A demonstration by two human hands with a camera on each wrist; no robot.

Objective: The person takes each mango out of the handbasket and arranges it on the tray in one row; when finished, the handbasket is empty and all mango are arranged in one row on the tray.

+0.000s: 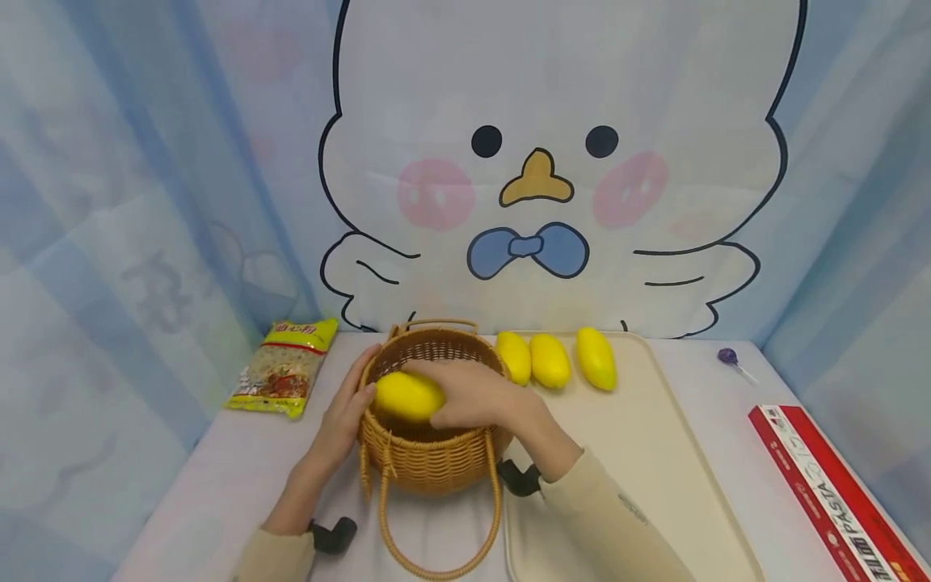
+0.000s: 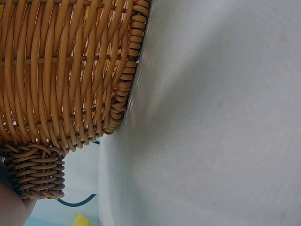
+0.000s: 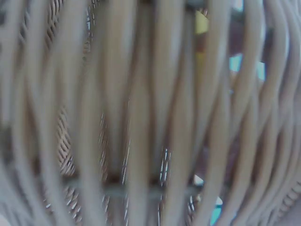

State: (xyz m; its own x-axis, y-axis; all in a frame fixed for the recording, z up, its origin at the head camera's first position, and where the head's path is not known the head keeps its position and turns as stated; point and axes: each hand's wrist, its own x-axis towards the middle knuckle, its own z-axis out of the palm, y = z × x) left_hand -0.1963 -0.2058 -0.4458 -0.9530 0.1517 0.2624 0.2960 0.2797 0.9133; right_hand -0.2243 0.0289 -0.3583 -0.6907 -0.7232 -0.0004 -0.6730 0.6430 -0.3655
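Observation:
A round wicker basket (image 1: 436, 461) stands upright in the middle of the table, its looped handle hanging down in front. My left hand (image 1: 342, 416) grips the basket's left side, with the thumb at the rim and fingers along the outside. In my right hand (image 1: 473, 396) is a yellow mango (image 1: 409, 397), held over the basket's opening near the left rim. The hand hides part of the basket's inside. Woven wicker (image 2: 66, 70) fills the left side of the left wrist view. Blurred wicker strands (image 3: 141, 113) cover the right wrist view.
Three yellow mangoes (image 1: 549, 361) lie at the back of a cream tray (image 1: 640, 453), right of the basket. A yellow food packet (image 1: 285, 368) lies at the back left. On the right are a purple lollipop (image 1: 728, 356) and a red pasta box (image 1: 836, 501).

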